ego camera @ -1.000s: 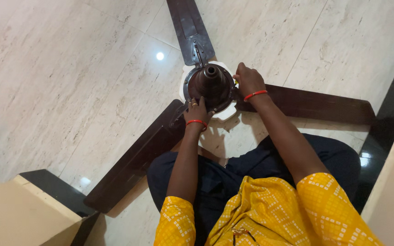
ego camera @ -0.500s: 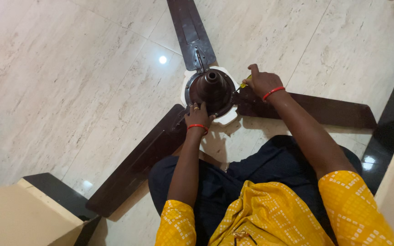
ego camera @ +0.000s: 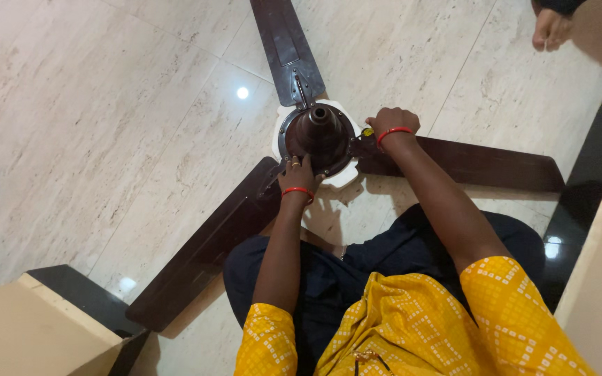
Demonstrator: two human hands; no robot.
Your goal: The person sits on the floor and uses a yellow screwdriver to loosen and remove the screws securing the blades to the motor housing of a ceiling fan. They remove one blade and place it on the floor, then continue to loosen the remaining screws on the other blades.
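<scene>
Ceiling fan, dark brown and taken down, lies flat on the pale marble floor just in front of our knees. We see its round motor housing face up, glossy, with a short open collar at the middle and a metal ring around its edge. Under the housing sits a white foam block whose corners stick out on the near and far sides. Three long flat blades run out from the housing: one away from us toward the far edge of the floor, one toward the right, one back toward the near left, where its tip ends beside a black border strip.

Our left hand rests on the near rim of the housing, fingers spread over the metal; its grip is loose and flat, closed around nothing. Our right hand is curled into a narrow grip at the right side of the housing, above the root of the right blade, and closed on a small tool with a yellow handle, of which only a little shows. Both wrists carry red bangles.

A cardboard box stands at the near left corner. Another person's bare foot shows at the far right.
</scene>
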